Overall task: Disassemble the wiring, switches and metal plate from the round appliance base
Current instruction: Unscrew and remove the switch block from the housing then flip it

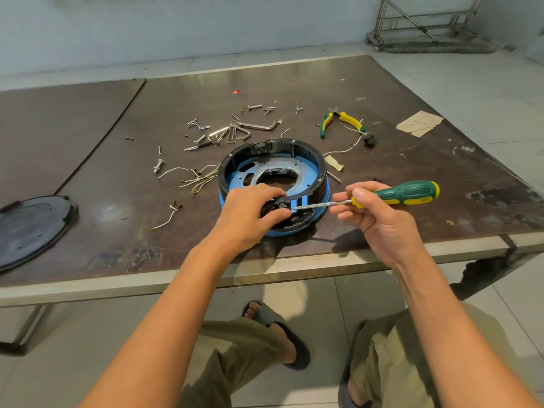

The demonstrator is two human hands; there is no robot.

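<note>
**benchrat:** Nearest to you first. Your left hand [250, 213] is curled over the near rim of the base [279, 145], with thumb and fingers pinching a small black part [282, 205] that sits on that rim. Your right hand [374, 214] is wrapped round the screwdriver [409, 193], choked up where the handle meets the shaft. The tip points left and lands right beside the black part, close to your thumb. My guess is you're prying a clip or switch housing loose.

**oldsparky:** Same read here. If so, twist the blade in the gap rather than shoving it toward your thumb, because a slip would go straight into that hand. The choked-up grip is good for control. I'd also press the base down with your left palm, since it sits near the front edge of the table [412, 160] and could skate.

**benchrat:** On where things are: the base is directly under your left hand, and your right hand hovers just to its right without touching it. The plate [306, 169] lies flat inside the base, just past your left fingertips, so it looks like it's not out yet. There are loose wires [194, 179] on the table left of the base, and hex keys [238, 132] beyond them. The pliers [350, 120] are further back on the right, well apart from both hands.
</note>
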